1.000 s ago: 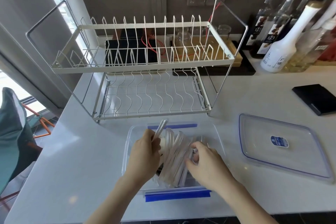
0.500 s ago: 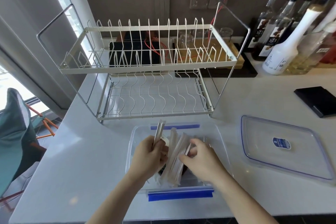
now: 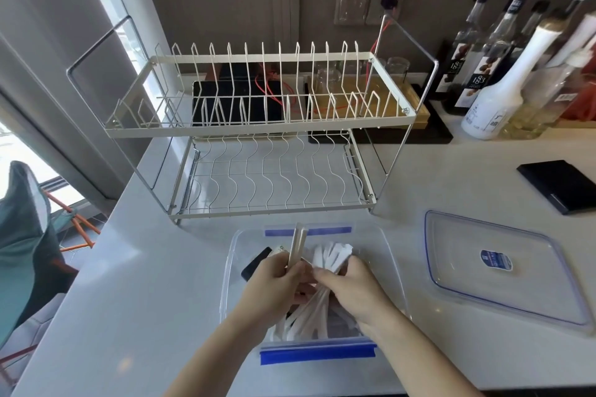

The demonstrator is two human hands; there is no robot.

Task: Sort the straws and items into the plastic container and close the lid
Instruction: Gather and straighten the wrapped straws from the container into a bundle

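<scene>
Over the container (image 3: 233, 271) on the desk (image 3: 129, 300), we had drawn both hands together since a second before: left hand (image 3: 274, 280) gripped upright straws (image 3: 298, 245), right hand (image 3: 351, 287) pinched the white bundle (image 3: 332, 256). Sorting continued; the lid (image 3: 496, 264) lay beside, unused.

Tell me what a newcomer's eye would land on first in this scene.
First the two hands, left hand and right hand, meeting over the clear plastic container at the near counter edge, gripping a bundle of wrapped straws. Behind it stands the big empty white dish rack. To the right the container's lid lies flat on the counter, still off.
</scene>
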